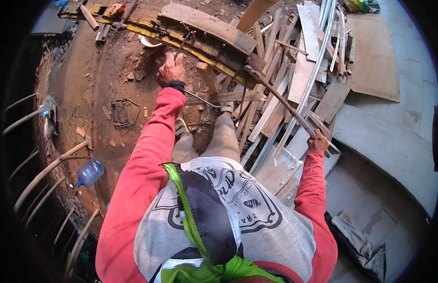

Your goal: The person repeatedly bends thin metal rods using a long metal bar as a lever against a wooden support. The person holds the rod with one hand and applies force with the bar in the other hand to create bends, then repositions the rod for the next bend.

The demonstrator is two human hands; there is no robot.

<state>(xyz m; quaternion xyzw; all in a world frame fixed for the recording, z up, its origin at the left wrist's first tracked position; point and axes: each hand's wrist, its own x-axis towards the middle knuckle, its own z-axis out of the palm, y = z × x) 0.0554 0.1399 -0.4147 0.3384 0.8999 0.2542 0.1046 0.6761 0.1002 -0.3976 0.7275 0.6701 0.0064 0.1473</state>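
Note:
My left hand (171, 69) is closed around a thin, dark bent steel rod (182, 45) whose upper end rests on a yellow-edged beam (153, 34). A grey length of bent rod also shows below the wrist. Out to the right, my right hand (318, 141) grips the near end of a long rusty metal bar (282, 100). The bar's far end meets the right end of the beam, where another dark bent rod (242, 92) hangs down. How the bar and rods join there is too small to tell.
A hammer (89, 18) and an orange tape measure (116, 9) lie on the beam's left part. Loose planks (275, 113) and metal pipes (318, 61) pile up at right, near a plywood sheet (373, 56). A blue water jug (90, 172) and curved poles (37, 181) are at left.

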